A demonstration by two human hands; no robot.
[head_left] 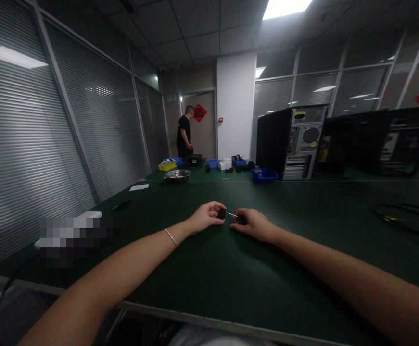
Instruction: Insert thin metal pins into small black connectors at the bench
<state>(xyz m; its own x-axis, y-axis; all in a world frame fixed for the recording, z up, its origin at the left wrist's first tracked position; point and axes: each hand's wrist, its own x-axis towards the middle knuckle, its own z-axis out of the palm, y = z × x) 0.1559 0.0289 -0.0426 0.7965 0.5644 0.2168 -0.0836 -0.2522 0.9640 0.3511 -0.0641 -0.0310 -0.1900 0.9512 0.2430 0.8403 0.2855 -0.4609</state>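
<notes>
Over the middle of the green table (195,269), my left hand (208,216) pinches a small black part (222,213) between thumb and fingers. Facing it from the right, my right hand (253,224) is closed around the dark handle of a screwdriver (232,215). Its thin metal shaft points left and its tip is at or close to the black part; whether they touch is too small to tell. A beaded bracelet circles my left wrist.
A metal bowl (177,175), a yellow bin (167,166) and a blue bin (264,175) stand toward the back. Computer towers (305,144) stand at the right, near a coiled cable (407,218). White paper (139,187) lies left. A person (184,132) stands beyond the far end.
</notes>
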